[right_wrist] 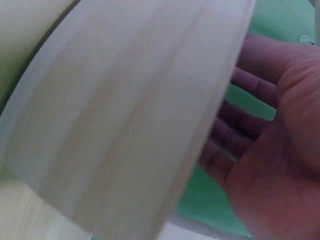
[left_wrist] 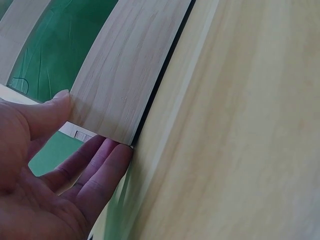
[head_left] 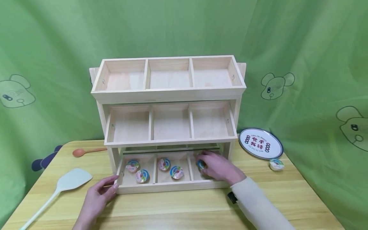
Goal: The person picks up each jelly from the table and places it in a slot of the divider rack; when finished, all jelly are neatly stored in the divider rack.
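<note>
A three-tier wooden rack (head_left: 168,95) stands on the table, each tier split into three compartments. At the left end of its bottom tray (head_left: 138,189), my left hand (head_left: 99,195) grips the corner, thumb on the upper edge and fingers by the lower edge in the left wrist view. My right hand (head_left: 215,164) reaches into the right bottom compartment, thumb and fingers about a small jelly cup (head_left: 202,164). In the right wrist view, the front board (right_wrist: 125,115) hides the fingertips and cup. Pink-and-blue jelly cups (head_left: 142,176) lie in pairs in the left and middle bottom compartments.
Another jelly cup (head_left: 276,164) sits on the table at the right, beside a white plate (head_left: 261,143) with a blue rim. To the left lie a pale spatula (head_left: 73,179) and an orange-red spoon (head_left: 79,152). Green cloth (head_left: 172,28) hangs behind.
</note>
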Action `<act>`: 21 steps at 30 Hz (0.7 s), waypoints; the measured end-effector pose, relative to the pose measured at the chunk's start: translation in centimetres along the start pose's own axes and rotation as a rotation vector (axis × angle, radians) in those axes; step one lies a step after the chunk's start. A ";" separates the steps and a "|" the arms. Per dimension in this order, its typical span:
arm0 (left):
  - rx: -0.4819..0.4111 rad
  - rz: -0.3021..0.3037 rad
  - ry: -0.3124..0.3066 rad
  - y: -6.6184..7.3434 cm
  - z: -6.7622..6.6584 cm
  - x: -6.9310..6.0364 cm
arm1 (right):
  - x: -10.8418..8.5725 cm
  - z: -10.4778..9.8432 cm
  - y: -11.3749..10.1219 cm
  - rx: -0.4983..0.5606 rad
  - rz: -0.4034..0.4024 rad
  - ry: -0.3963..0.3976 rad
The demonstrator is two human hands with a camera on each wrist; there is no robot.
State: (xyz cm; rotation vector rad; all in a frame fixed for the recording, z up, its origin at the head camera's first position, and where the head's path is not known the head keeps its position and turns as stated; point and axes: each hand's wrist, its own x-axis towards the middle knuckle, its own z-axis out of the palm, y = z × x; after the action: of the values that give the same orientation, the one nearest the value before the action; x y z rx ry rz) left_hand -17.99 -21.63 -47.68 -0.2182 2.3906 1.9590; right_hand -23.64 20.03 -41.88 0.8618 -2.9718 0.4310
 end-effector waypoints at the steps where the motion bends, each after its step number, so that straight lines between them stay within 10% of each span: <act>1: -0.001 -0.002 -0.001 0.0 0.0 0.0 | 0.1 0.1 0.0 0.000 -0.003 0.002; 21: 0.003 0.008 -0.009 -0.2 0.0 0.1 | 1.8 1.8 0.0 -0.139 0.036 0.042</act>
State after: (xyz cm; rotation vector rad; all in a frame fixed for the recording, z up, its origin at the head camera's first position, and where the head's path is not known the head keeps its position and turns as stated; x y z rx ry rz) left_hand -18.02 -21.66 -47.86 -0.1996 2.3924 1.9549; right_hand -25.06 18.62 -43.50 0.7775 -2.9401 0.2372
